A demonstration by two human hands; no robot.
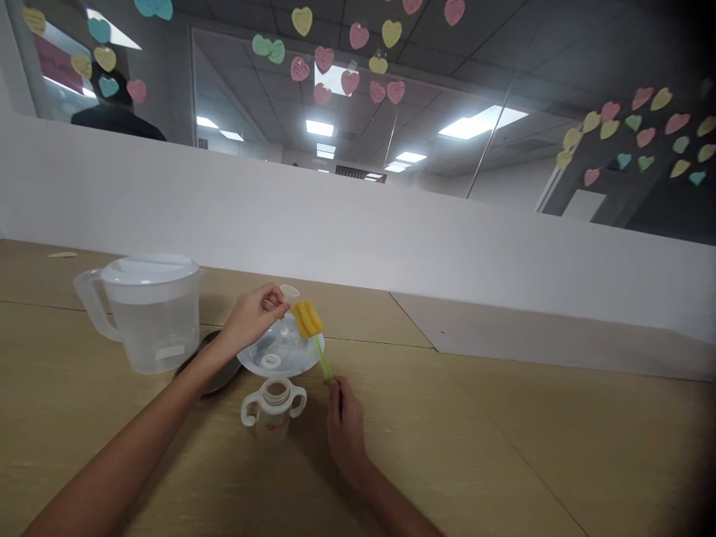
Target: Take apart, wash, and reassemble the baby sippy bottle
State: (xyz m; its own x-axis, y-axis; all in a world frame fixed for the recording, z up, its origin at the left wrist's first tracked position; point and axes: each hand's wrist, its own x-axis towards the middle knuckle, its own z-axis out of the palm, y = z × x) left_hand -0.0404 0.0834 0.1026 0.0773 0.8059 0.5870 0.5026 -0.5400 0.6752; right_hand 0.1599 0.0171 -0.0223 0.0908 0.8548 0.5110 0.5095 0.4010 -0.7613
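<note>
Between the fingertips of my left hand (254, 317) is a small clear plastic cap (289, 293), held above a shallow translucent bowl (305, 364). My right hand (345, 429) is closed round the green handle of a sponge bottle brush (307, 319). Its yellow sponge head is up beside the cap; whether they touch I cannot tell. A white ring (271, 362) lies in the bowl with some clear parts. In front of the bowl stands a baby bottle (274, 406), upright and without a lid, with two white handles and red print.
A large clear pitcher (154, 321) with a white lid stands at the left. Partly behind my left forearm is a dark round tray (224, 377). A low white wall (347, 239) runs along the table's back, with glass and heart-shaped notes above. Someone's dark-clothed back (117, 119) shows beyond.
</note>
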